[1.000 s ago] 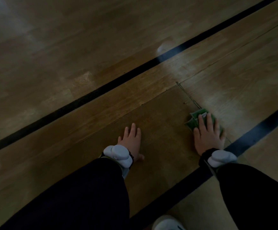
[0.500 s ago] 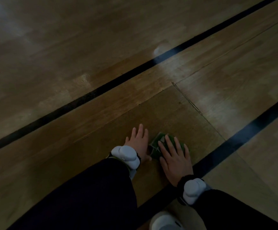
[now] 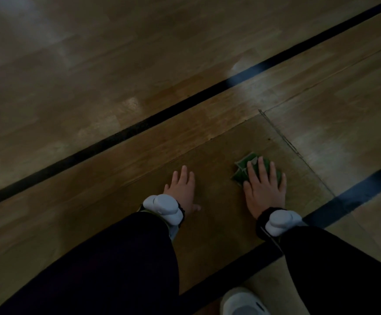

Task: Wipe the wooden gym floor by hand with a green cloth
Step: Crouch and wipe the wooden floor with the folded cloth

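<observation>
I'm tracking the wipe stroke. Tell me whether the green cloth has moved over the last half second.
Yes. The green cloth under the right hand has slid rightward, away from the planted left hand and toward the thin floor seam.

Green cloth (image 3: 245,168), brown wooden floor (image 3: 116,87) with black lines (image 3: 126,133), white shoe (image 3: 241,302)
</observation>
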A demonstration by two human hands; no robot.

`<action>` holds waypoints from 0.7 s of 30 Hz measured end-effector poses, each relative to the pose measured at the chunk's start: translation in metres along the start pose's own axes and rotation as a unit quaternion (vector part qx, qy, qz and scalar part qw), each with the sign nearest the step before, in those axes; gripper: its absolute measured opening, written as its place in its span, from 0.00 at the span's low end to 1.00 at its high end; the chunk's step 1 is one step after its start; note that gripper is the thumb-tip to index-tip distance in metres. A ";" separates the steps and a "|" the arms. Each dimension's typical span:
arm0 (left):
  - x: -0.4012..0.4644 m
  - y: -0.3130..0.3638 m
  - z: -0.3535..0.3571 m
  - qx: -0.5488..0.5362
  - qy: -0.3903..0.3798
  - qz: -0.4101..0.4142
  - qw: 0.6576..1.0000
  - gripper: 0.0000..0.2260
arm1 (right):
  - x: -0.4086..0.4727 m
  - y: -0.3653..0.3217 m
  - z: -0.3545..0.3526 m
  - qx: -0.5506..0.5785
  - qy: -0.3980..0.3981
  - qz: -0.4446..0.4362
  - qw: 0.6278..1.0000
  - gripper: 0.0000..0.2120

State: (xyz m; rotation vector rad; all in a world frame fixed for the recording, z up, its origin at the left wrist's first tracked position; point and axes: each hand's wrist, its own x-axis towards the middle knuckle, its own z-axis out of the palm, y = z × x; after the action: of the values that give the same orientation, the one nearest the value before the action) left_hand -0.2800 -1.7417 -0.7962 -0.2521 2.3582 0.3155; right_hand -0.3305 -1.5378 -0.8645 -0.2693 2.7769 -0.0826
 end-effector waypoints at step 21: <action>0.000 -0.029 0.009 -0.045 0.004 -0.029 0.999 0.32 | -0.056 -0.094 0.022 -0.064 -0.107 -0.417 0.900 0.24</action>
State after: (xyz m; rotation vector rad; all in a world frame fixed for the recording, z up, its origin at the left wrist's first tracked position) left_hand -0.2662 -1.7664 -0.8067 -0.3637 2.3428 0.3934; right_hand -0.2548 -1.6190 -0.8575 -1.3891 2.2545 -0.0700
